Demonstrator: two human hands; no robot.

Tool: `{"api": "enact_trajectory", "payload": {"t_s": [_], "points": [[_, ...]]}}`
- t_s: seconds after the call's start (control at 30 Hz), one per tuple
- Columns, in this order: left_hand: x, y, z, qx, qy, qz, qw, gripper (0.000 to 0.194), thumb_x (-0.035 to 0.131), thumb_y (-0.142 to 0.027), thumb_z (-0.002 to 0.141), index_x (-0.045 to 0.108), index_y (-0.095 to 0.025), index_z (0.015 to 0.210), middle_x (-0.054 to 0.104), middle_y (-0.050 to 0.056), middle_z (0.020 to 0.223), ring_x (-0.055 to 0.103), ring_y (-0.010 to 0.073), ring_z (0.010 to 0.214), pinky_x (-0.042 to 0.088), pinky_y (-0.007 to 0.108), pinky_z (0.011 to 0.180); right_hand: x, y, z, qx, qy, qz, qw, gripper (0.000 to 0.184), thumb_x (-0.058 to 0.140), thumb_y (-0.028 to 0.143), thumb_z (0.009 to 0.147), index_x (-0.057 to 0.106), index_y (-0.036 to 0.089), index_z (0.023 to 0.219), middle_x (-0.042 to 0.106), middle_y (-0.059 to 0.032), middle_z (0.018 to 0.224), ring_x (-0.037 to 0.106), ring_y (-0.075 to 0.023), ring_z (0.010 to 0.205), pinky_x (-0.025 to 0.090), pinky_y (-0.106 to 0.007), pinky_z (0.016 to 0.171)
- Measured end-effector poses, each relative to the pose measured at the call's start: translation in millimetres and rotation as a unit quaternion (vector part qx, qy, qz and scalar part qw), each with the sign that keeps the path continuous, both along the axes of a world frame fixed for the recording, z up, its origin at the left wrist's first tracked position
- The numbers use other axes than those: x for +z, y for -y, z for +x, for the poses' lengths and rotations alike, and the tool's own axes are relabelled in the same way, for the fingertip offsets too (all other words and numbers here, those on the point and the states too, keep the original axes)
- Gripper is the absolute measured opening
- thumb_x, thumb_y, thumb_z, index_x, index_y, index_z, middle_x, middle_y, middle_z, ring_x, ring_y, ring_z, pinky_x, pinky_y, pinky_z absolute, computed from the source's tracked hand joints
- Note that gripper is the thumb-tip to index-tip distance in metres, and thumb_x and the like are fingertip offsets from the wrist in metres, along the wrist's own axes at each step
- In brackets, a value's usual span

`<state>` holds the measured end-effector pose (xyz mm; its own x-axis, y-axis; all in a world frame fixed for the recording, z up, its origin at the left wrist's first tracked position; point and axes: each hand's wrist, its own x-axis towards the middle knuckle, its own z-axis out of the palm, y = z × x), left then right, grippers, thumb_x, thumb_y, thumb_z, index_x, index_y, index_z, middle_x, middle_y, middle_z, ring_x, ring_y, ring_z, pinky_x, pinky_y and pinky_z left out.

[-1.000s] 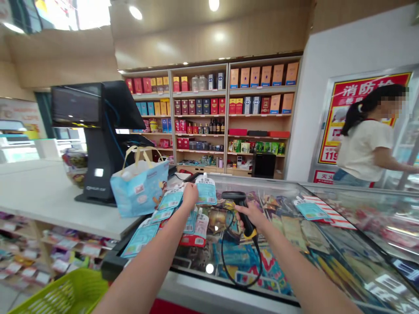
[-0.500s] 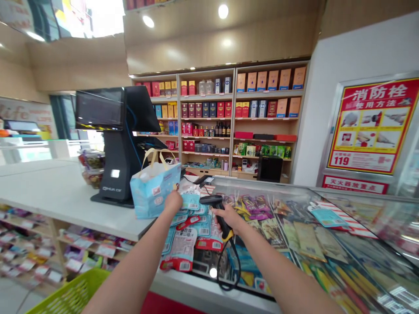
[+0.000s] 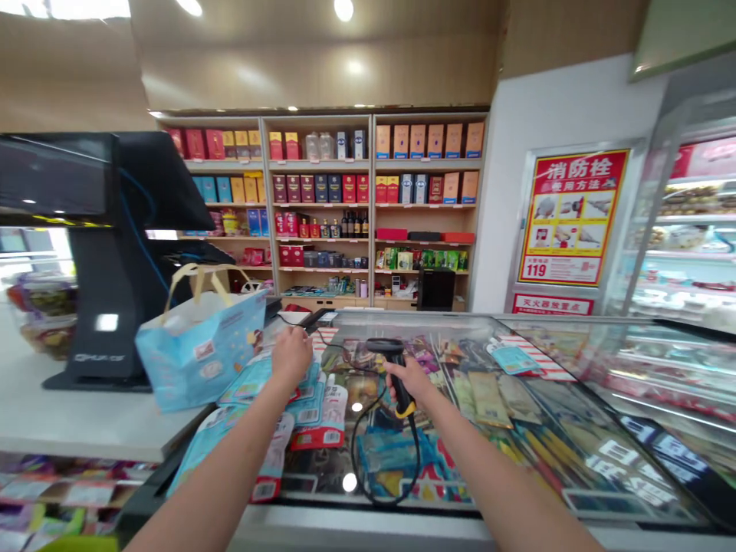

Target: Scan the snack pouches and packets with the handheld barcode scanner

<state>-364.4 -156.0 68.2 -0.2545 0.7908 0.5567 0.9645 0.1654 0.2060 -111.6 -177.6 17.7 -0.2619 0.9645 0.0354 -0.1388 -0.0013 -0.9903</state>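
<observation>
My right grip (image 3: 405, 381) is wrapped closed around the black handle of a corded barcode scanner (image 3: 383, 346), fingers pressed together and the scanner's head sticking up above my knuckles. A yellow collar sits at the base of the handle, just under my hand, and a black coiled cable (image 3: 384, 475) loops down from there across the glass lid of a chest freezer (image 3: 575, 460).

My left grip (image 3: 291, 356) is bunched into a loose curl, knuckles up, directly above a heap of flat spouted pouches (image 3: 310, 410). The pouches are pale blue and white, some with red bands and white barcode labels, and they overlap at the freezer's left edge. My fingers are right at the top of the heap, but my hand hides what is under them, so I cannot tell whether they are pinching a pouch.

One more pale blue pouch (image 3: 511, 359) lies well off to the right on the glass, over a red-and-white striped strip. A light blue paper gift bag (image 3: 198, 349) with cream handles stands tilted just left of my left hand, near a black checkout terminal (image 3: 97, 268) on the white tabletop (image 3: 86, 422). Colourful packets (image 3: 488, 399) fill the freezer beneath the glass.
</observation>
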Motion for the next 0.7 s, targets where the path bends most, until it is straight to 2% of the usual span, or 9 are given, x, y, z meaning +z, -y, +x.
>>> {"api": "enact_trajectory", "payload": {"t_s": [0.17, 0.37, 0.53, 0.63, 0.7], "points": [[-18.4, -20.3, 104.9, -0.141, 0.021, -0.023, 0.989, 0.019, 0.047, -0.024, 0.085, 0.063, -0.017, 0.094, 0.060, 0.011, 0.107, 0.056, 0.0227, 0.106, 0.041, 0.031, 0.094, -7.3, 0.9, 73.5, -0.090, -0.002, 0.011, 0.996, 0.034, 0.068, 0.046, 0.065, 0.047, 0.021, 0.057, 0.050, 0.0042, 0.039, 0.045, -0.0109, 0.032, 0.042, -0.024, 0.035], [-52.6, -27.9, 251.9, -0.298, 0.028, -0.103, 0.949, 0.016, 0.052, -0.022, 0.084, 0.062, -0.016, 0.095, 0.061, 0.011, 0.107, 0.057, 0.0211, 0.104, 0.042, 0.029, 0.092, -13.4, 7.6, 168.7, -0.194, -0.017, 0.039, 0.980, 0.033, 0.069, 0.046, 0.065, 0.048, 0.021, 0.065, 0.052, 0.0053, 0.044, 0.046, -0.0105, 0.034, 0.042, -0.024, 0.036], [-76.5, -35.9, 353.9, -0.363, 0.067, -0.170, 0.914, 0.029, 0.057, -0.028, 0.082, 0.059, -0.014, 0.107, 0.063, 0.013, 0.112, 0.057, 0.0226, 0.111, 0.042, 0.030, 0.092, -21.1, 11.9, 236.4, -0.269, -0.044, 0.048, 0.961, 0.039, 0.071, 0.048, 0.059, 0.050, 0.019, 0.073, 0.052, 0.0070, 0.045, 0.046, -0.0099, 0.032, 0.041, -0.024, 0.034], [-84.3, -48.5, 400.6, -0.387, 0.072, -0.169, 0.904, 0.046, 0.061, -0.037, 0.079, 0.055, -0.014, 0.118, 0.060, 0.015, 0.120, 0.054, 0.0254, 0.116, 0.042, 0.033, 0.096, -26.8, 13.2, 257.2, -0.300, -0.079, 0.042, 0.950, 0.039, 0.071, 0.049, 0.059, 0.048, 0.020, 0.072, 0.049, 0.0075, 0.041, 0.045, -0.0106, 0.031, 0.041, -0.024, 0.034], [-85.1, -59.1, 426.3, -0.400, 0.068, -0.156, 0.901, 0.054, 0.061, -0.038, 0.078, 0.050, -0.015, 0.126, 0.055, 0.017, 0.128, 0.050, 0.0271, 0.122, 0.041, 0.037, 0.099, -28.6, 13.0, 262.1, -0.326, -0.094, 0.059, 0.939, 0.037, 0.069, 0.048, 0.060, 0.047, 0.021, 0.073, 0.049, 0.0076, 0.041, 0.044, -0.0111, 0.031, 0.041, -0.025, 0.034]]}}
